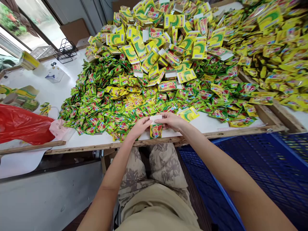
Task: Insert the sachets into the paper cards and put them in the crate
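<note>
A small yellow and green box with a white flap stands at the table's front edge. My left hand holds it from the left, fingers against the flap. From the right, my right hand grips the same box near its top, thumb on the white flap. Behind both hands spreads a heap of small green packets, with some yellow packets among them. Yellow boxes are piled on top of the heap. One flat yellow box lies just right of my right hand.
Yellow packets fill the right side behind a wooden divider. Blue crates stand below the right edge. On the left are a red plastic bag, a black wire rack and a white box.
</note>
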The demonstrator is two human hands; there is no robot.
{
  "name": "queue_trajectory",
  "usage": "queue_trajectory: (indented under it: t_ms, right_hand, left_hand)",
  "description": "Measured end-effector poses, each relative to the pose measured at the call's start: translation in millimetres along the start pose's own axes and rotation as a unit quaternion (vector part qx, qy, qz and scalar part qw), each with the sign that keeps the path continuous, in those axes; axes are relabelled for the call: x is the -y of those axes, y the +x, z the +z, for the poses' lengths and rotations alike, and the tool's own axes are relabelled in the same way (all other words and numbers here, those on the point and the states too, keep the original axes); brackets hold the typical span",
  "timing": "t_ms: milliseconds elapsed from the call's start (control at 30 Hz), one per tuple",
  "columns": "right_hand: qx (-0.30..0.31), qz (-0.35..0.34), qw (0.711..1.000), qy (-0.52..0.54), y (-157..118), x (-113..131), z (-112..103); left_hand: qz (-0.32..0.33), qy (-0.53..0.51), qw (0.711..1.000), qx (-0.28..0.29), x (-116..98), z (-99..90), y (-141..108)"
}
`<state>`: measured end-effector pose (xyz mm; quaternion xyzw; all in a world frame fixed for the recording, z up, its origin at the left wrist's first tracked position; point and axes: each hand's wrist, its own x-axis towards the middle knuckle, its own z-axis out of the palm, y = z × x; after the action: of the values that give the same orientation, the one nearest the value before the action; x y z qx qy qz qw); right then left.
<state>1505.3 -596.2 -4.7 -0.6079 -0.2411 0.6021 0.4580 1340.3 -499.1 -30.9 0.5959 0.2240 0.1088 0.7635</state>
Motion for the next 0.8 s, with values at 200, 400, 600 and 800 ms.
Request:
queue_trajectory:
  t_ms: [200, 400, 600, 800]
  right_hand:
    - [-0.010, -0.051, 0.998, -0.025, 1, -5, 5]
    - [-0.084, -0.217, 0.960, -0.158, -4, -11, 5]
    - [-0.079, -0.361, 0.891, -0.264, -18, -22, -1]
    - [-0.063, -0.345, 0.906, -0.236, -18, -27, 1]
  left_hand:
    - [0.037, 0.047, 0.997, -0.046, -12, -9.4, 2]
    - [0.112, 0.055, 0.989, -0.077, 3, -7.5, -6]
    - [0.227, 0.185, 0.946, -0.138, 14, -5.2, -9]
    - [0.222, 0.196, 0.947, -0.123, 7, -7.7, -13]
